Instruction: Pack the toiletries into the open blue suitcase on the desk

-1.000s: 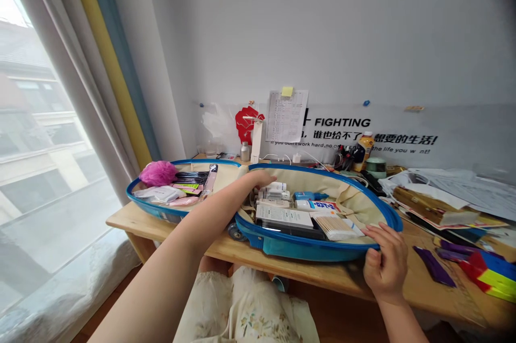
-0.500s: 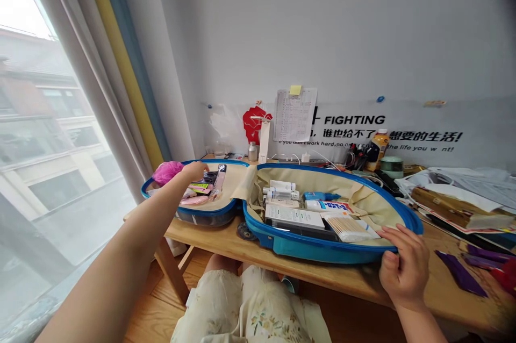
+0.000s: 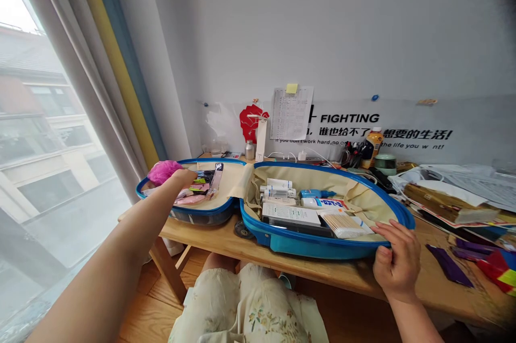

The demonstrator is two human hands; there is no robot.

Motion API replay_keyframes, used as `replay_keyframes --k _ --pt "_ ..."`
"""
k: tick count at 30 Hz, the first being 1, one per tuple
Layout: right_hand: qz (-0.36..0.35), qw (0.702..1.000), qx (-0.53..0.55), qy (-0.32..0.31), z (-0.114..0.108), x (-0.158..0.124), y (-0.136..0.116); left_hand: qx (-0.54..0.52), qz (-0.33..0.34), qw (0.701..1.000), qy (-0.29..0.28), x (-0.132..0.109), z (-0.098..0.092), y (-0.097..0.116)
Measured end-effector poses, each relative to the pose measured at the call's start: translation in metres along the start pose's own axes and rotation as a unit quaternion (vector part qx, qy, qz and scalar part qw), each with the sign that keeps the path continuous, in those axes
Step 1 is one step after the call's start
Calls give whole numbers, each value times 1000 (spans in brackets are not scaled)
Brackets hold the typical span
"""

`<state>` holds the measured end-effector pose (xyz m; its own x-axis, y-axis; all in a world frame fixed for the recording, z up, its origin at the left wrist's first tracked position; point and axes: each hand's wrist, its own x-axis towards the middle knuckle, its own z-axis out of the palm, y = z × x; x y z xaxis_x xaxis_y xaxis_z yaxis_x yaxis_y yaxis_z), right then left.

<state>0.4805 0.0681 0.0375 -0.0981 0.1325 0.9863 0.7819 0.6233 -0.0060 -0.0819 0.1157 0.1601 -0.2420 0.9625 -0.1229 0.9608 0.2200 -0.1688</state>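
Note:
An open blue suitcase [image 3: 282, 241] with a beige lining lies spread across the wooden table. Over its left half reaches my left hand [image 3: 186, 177], beside a pink bath puff [image 3: 164, 172] and above several small packets; its fingers are mostly hidden. My right hand [image 3: 397, 259] holds the right half's near rim, fingers over the edge and thumb outside. Near it lies a clear pack of cotton swabs [image 3: 342, 223]. Farther left are a white-and-black box [image 3: 291, 215], a toothpaste tube [image 3: 324, 203], a blue bottle [image 3: 316, 193] and several white tubes [image 3: 279, 192].
Purple packets [image 3: 449, 265] lie on the table [image 3: 419, 286] at right. Behind them are a brown pouch [image 3: 443, 202] and papers. An orange bottle [image 3: 371, 147], a green jar [image 3: 385, 164] and a white lamp [image 3: 261, 141] stand by the wall. Curtains and a window are at left.
My left hand has drawn slightly lower and closer to the bath puff, its fingers dipping among the small packets. The right hand keeps its place on the rim. The view has shifted slightly.

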Motion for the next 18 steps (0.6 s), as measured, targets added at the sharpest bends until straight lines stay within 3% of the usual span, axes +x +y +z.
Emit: replay_keyframes --k 5,9,12,14,18 --pt "11 1000 -11 -12 0 -2 1 -61 45 993 94 -4 -29 26" --pt "7 1000 7 -6 0 -2 1 -112 144 973 142 -11 -57 86" --pt "13 1000 13 -3 0 -1 0 -140 233 955 122 -26 -63 145" --pt "18 1000 11 -5 0 -2 0 -148 310 936 75 -38 -58 181" --pt "25 999 15 -13 0 -3 1 -84 413 907 -2 -55 -39 224"
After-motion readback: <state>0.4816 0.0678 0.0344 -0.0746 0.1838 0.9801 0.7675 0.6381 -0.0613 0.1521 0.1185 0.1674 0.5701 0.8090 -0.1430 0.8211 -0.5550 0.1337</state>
